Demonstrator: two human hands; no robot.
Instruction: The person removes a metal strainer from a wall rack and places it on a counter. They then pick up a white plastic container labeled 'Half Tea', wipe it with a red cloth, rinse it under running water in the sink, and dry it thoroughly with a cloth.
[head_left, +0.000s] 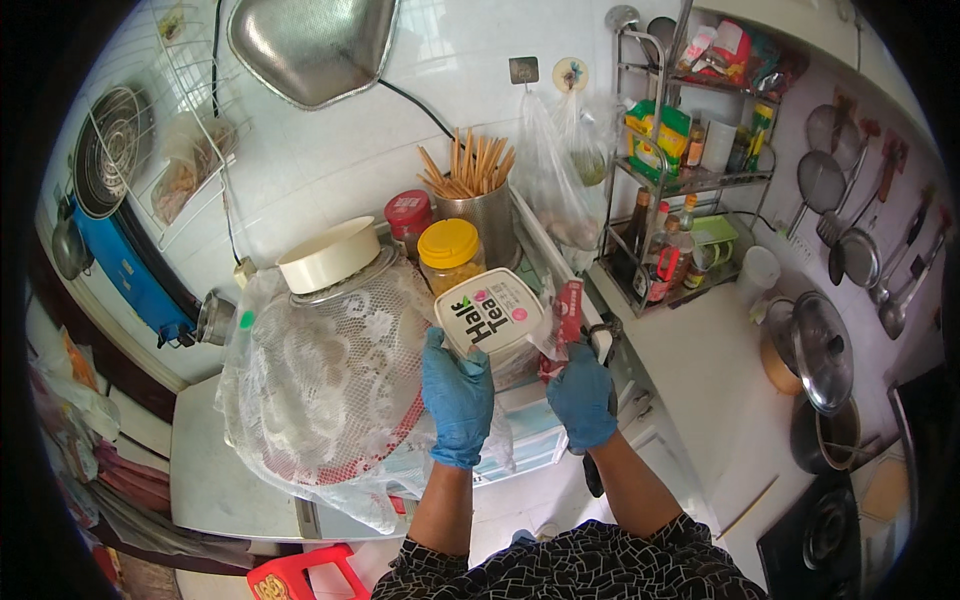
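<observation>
Both hands wear blue gloves. My left hand (457, 397) grips the near left side of a square plastic tub (491, 311) with a white printed lid, its thumb at the lid's edge. My right hand (583, 394) holds a red and clear plastic packet (568, 315) upright against the tub's right side. Just beyond the tub stand a clear jar with a yellow lid (448, 244), a jar with a red lid (409, 212) and a perforated metal holder (480, 221) full of wooden chopsticks. What the tub holds cannot be made out.
A lace-covered dome (330, 382) stands at left with a cream round container (328, 255) on top. On the right are a metal rack (660, 169) with bottles and packets, a counter (675, 375), pots with a glass lid (823, 352) and a stove (814, 536). A red stool (307, 574) is at lower left.
</observation>
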